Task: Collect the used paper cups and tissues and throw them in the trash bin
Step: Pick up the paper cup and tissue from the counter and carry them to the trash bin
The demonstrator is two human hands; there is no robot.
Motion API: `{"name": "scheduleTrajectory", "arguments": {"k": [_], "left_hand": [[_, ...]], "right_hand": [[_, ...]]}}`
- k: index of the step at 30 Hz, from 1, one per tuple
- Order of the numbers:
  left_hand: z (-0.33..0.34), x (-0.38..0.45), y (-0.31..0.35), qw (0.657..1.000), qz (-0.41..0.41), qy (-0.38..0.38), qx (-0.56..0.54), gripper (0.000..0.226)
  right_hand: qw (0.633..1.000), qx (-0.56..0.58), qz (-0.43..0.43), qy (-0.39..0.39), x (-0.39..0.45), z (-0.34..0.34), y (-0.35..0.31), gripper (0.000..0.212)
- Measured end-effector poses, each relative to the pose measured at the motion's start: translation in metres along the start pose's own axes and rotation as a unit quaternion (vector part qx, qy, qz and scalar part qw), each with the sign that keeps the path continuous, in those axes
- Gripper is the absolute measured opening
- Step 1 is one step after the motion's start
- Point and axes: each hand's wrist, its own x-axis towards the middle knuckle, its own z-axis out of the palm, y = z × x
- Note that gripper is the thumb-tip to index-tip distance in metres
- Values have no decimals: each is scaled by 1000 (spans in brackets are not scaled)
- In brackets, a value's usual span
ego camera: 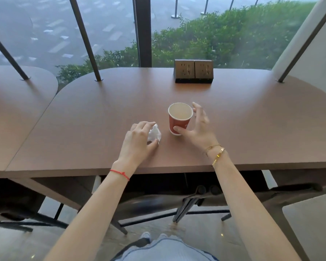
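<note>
Setting, head view: brown table [252, 117] at a window; socket box [193, 71] at its far edge; chair below.
Cup: red paper cup [180, 119] stands upright mid-table, seemingly empty. I judge it light with thin walls that crush easily, so best taken around mid-wall with gentle pressure.
Right hand [197, 129]: spread around the cup, thumb touching its lower wall, fingers arched past the rim, not clenched.
Tissue: crumpled white tissue [154, 134] lies just left of the cup. Soft, near weightless; any pinch will lift it.
Left hand [137, 141]: curled over the tissue, thumb and fingertips pinching it.
Hidden: trash bin not in view; I cannot tell whether dregs remain in the cup.
</note>
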Motion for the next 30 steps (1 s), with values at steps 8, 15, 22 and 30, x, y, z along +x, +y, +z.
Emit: {"name": "scheduleTrajectory", "arguments": {"k": [8,15,22,30], "left_hand": [[5,13,-5,1000,-2,-9,-27,19],[-11,-3,-4,996,18,61,-67,8],[-24,-41,-1,992,75,58,-77,17],[-32,-86,-5,975,175,-33,-132,19]], "right_hand": [[998,45,-7,45,8,8,1,67],[996,60,10,69,-20,-3,-2,65],[994,48,28,92,-90,-32,-15,69],[972,27,117,202,-209,-39,-41,71]]}}
